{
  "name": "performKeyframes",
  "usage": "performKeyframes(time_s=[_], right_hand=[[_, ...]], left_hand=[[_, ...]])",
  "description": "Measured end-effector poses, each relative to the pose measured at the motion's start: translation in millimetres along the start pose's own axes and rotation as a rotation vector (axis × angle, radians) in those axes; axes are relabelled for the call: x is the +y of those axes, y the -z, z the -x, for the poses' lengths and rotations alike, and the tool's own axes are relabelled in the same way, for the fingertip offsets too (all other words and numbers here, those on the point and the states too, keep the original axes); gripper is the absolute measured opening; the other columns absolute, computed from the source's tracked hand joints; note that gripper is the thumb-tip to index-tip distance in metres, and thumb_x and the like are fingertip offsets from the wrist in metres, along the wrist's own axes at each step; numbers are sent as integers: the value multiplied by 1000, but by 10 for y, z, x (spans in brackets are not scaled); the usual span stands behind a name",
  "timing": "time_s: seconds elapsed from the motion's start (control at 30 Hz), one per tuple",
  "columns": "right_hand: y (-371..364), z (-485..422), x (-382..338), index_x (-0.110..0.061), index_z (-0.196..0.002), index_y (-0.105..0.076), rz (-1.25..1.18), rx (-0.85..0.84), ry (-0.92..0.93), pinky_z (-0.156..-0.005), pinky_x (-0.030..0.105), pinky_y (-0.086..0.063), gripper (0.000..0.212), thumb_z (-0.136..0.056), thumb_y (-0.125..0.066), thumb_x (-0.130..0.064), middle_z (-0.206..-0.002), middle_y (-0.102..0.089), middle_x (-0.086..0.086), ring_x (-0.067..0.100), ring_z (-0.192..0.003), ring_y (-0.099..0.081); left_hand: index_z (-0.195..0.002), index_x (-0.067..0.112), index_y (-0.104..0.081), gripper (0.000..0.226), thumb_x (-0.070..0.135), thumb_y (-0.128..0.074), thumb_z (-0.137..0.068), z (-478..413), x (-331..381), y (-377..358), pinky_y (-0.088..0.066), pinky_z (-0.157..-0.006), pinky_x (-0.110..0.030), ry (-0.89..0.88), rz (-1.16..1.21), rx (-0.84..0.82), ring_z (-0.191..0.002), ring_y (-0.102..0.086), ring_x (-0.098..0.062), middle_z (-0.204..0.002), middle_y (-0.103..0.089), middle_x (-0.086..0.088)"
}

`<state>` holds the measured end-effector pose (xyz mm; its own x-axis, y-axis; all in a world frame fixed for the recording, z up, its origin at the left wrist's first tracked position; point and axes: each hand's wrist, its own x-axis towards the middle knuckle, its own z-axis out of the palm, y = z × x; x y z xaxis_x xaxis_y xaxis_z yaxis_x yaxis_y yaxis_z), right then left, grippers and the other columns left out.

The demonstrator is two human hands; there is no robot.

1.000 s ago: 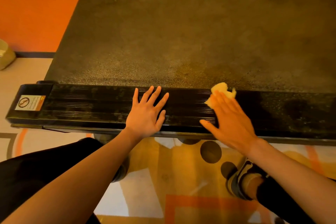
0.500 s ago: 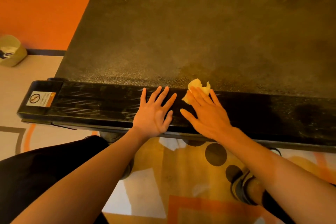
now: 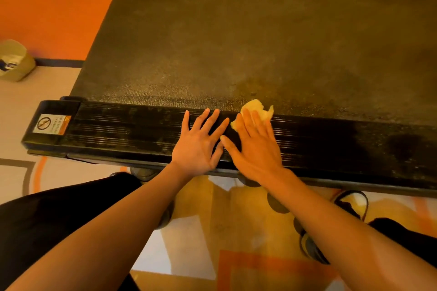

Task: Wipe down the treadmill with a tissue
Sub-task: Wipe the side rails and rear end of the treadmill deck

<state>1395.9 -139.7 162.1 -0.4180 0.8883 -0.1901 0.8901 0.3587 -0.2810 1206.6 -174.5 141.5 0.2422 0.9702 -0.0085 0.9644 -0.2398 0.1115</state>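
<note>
Right hand, fingers flat on tissue, slides left along rail, now just beside left hand with fingers spread flat, so this stroke is ending; rail beyond left fingers looks unwiped.

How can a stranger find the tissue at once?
Start at the black treadmill, then its ribbed rail nearest the person. The tissue pokes out from under the fingers of the right hand, beside the left hand. It is the only pale yellow, crumpled thing on the black surface.
</note>
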Motion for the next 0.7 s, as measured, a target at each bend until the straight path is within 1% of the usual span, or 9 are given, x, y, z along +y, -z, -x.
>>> performKeyframes(time_s=[0.03,0.1,0.17,0.3,0.4,0.47,0.5,0.6,0.7], right_hand=[[-3,-28,-64,-20,-167,-9,5,-24,39,-129,50,4,108,-83,26,-78,-174,2,4,21,-160,13],[31,10,92,-21,-166,-11,30,-17,102,-129,50,4,95,-92,14,-75,-174,0,0,18,-159,12],[109,172,481,-23,-166,-9,55,12,71,-128,47,9,85,-97,3,-72,-173,2,-3,15,-159,13],[275,518,1391,-22,-167,-9,105,34,-171,-129,47,9,95,-92,12,-77,-174,4,-3,12,-159,13],[398,648,1671,-22,-167,-4,48,13,-386,-128,49,10,105,-84,17,-83,-174,6,-3,13,-159,11],[401,593,1479,-18,-167,-8,-47,45,-473,-128,51,8,113,-81,16,-87,-174,3,2,19,-160,9],[361,530,1286,-16,-166,-11,-83,70,-461,-128,51,8,112,-83,13,-86,-174,1,5,21,-160,8],[142,253,539,-16,-167,-7,-88,68,-297,-128,48,10,99,-90,6,-77,-174,2,6,23,-160,11],[-28,11,8,-19,-167,-3,-41,30,-151,-126,46,14,95,-90,11,-74,-174,5,4,22,-159,14]], left_hand=[[-161,25,-35,61,50,-27,-106,1,3,0,-13,-121,-71,6,7,0,-156,-22,-34,-168,-30,-10],[-161,25,-34,61,49,-27,-106,-2,-2,8,-12,-121,-71,6,5,-13,-156,-22,-34,-168,-30,-10],[-161,23,-35,61,48,-26,-106,-7,-7,8,-14,-120,-71,1,-11,-18,-156,-22,-35,-168,-30,-11],[-161,23,-35,61,48,-25,-106,-11,-1,3,-15,-120,-71,3,-19,-14,-156,-24,-35,-167,-31,-11],[-161,24,-34,61,48,-24,-106,-11,1,-9,-13,-121,-71,4,-30,-18,-156,-24,-35,-168,-30,-11],[-161,25,-33,61,49,-25,-106,-9,-1,-10,-13,-121,-71,5,-35,-24,-156,-23,-34,-168,-30,-11],[-161,25,-34,61,49,-25,-106,-6,-2,-8,-14,-121,-71,6,-37,-23,-156,-23,-34,-168,-30,-11],[-161,24,-34,61,48,-26,-106,-6,5,0,-14,-121,-70,0,-36,-24,-156,-23,-34,-168,-30,-11],[-161,25,-34,61,49,-26,-106,0,-4,9,-13,-122,-70,4,-26,-24,-156,-22,-34,-168,-29,-10]])
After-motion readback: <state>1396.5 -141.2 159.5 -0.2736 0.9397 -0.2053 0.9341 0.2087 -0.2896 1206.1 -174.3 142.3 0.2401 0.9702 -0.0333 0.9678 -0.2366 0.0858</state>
